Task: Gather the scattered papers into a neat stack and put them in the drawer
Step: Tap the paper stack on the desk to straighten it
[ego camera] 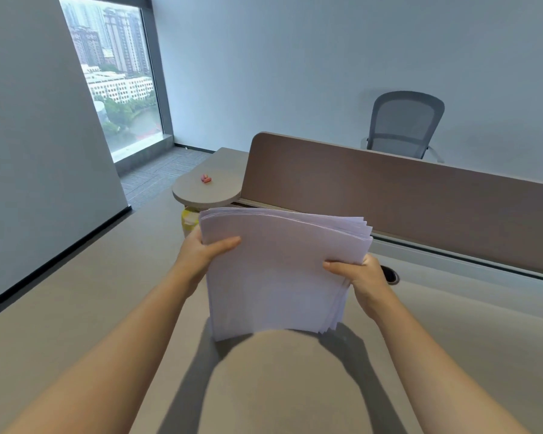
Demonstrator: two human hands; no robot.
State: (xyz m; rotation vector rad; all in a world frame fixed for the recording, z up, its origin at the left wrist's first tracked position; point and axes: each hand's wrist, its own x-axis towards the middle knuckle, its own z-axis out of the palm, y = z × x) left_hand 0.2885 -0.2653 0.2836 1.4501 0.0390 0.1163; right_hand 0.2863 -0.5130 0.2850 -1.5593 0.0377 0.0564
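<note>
A thick stack of white papers [279, 270] stands upright on its lower edge on the beige desk [76, 308], its top bowing away from me. My left hand [201, 252] grips the stack's left side, thumb across the front sheet. My right hand [358, 274] clamps the right side, where the sheet edges fan out unevenly. No drawer is in view.
A brown divider panel [389, 195] runs along the desk's far side, with a cable hole [391, 275] near my right hand. A round side table [207, 192] carries small red items [206, 179]. A yellow object [189, 219] sits behind the stack. A grey mesh chair [405, 123] stands beyond.
</note>
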